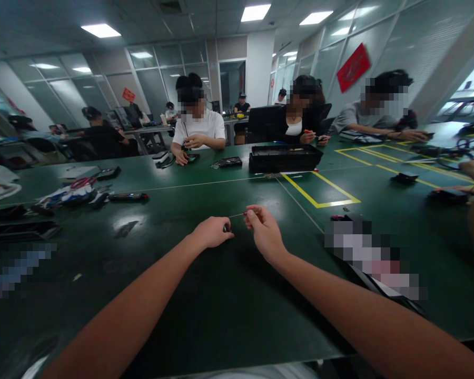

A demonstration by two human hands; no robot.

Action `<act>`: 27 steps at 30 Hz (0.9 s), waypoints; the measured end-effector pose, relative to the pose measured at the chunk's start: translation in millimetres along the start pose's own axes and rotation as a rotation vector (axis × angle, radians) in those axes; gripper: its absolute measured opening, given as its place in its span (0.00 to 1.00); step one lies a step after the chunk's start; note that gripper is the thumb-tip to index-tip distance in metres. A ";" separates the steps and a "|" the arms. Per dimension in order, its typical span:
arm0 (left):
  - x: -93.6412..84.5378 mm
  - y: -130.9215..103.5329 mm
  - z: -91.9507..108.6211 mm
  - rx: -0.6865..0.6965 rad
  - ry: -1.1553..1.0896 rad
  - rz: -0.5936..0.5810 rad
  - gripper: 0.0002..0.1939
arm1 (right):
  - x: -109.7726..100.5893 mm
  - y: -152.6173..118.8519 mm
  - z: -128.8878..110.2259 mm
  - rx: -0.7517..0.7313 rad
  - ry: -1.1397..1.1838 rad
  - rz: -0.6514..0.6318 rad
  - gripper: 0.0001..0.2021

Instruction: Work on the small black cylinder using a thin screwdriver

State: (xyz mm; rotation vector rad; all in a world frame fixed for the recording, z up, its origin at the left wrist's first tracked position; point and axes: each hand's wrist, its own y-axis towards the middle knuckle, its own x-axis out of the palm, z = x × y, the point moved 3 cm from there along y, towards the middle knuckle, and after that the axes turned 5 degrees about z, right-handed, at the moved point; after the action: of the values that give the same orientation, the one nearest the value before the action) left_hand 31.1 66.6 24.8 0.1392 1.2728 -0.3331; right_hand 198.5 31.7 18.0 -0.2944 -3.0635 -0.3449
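Near the middle of the green table, my left hand is closed around a small dark object, mostly hidden by the fingers. To its right, my right hand pinches a small red piece between thumb and fingertips. A thin line, like a wire, spans the short gap between the two hands. Both hands are just above the table surface.
Ahead stands a long black tray, beside yellow tape markings. A dark pen-like tool and a cable bundle lie left. A blurred-out item lies right. Several people sit across the table.
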 end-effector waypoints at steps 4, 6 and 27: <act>0.7 0.9 -0.4 0.005 -0.009 0.018 0.12 | 0.3 -0.4 -1.1 0.001 0.012 0.001 0.12; 0.3 0.0 -3.0 -0.001 -0.019 0.044 0.11 | 0.3 -0.2 -0.8 0.008 0.023 0.014 0.12; -56.5 -106.4 -129.6 -0.471 -1.140 0.482 0.14 | -0.8 0.1 2.9 0.032 0.030 -0.026 0.13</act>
State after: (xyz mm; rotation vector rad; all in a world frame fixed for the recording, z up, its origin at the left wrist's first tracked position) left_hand -135.6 12.6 49.2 -0.1432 0.1361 0.3011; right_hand 199.2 32.3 15.1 -0.2453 -3.0423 -0.2989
